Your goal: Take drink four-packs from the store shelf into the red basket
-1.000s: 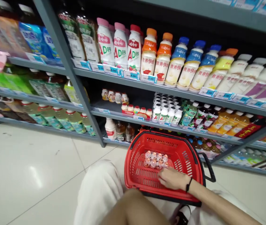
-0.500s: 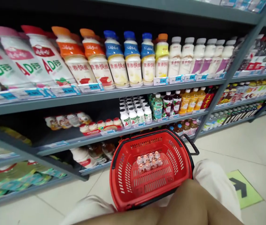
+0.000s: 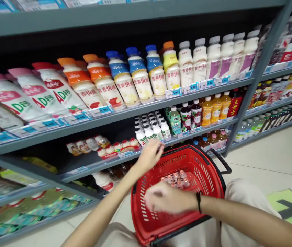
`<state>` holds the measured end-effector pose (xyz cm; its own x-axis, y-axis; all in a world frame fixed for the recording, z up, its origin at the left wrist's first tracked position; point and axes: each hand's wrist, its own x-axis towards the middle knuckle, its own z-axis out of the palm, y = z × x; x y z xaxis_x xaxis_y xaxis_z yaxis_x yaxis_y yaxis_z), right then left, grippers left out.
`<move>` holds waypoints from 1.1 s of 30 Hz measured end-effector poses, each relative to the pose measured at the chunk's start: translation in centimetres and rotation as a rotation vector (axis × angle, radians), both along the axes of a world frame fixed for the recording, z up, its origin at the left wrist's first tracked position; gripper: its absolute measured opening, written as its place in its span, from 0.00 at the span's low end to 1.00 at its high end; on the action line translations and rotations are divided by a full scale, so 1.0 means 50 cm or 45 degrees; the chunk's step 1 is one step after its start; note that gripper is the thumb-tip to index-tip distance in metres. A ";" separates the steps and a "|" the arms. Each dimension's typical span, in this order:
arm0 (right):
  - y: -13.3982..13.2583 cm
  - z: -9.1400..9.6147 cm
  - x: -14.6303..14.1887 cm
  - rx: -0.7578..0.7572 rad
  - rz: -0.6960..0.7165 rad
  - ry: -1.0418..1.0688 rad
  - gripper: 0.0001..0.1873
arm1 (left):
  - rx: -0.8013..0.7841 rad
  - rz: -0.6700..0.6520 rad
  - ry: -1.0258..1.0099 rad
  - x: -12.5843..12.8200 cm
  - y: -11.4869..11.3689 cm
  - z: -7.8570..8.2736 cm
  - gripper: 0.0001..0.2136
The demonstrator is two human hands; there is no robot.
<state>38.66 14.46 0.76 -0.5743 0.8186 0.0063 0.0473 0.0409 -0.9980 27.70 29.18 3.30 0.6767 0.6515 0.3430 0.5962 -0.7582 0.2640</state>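
While the left grip (image 3: 151, 154), fingers bent and any contents hidden from me, hangs near the small white bottles (image 3: 155, 132), a brushing knuckle could topple their front row. Below the right grip (image 3: 170, 199), too blurred to tell its closure or hold, sits the red basket (image 3: 148, 228); a low sweep could tip the bottle pack (image 3: 179, 178) inside, just beyond that grip.

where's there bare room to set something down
Bare: the middle shelf's front, left of the red pack, and the floor between the shelves and the arrow sign. Crowded: the upper bottle row, packed side by side, and the basket, with small bottles inside and the right hand over it.
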 end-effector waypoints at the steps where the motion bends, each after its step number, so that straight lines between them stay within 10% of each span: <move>1: 0.022 -0.016 0.025 -0.062 -0.103 0.029 0.14 | 0.085 0.098 -0.016 -0.009 0.044 0.021 0.15; 5: 0.104 -0.099 0.124 -0.312 -0.599 0.068 0.15 | 0.292 0.328 0.088 -0.022 0.174 0.062 0.20; 16: 0.160 -0.129 0.177 -0.304 -0.549 0.163 0.13 | 0.305 0.266 0.499 0.003 0.244 0.056 0.19; 29: 0.176 -0.118 0.230 -0.476 -0.736 0.464 0.12 | 0.701 0.111 0.030 -0.066 0.059 0.113 0.17; 33: 0.181 -0.117 0.231 -0.657 -0.661 0.590 0.22 | 0.328 0.095 -0.313 -0.081 -0.041 0.139 0.14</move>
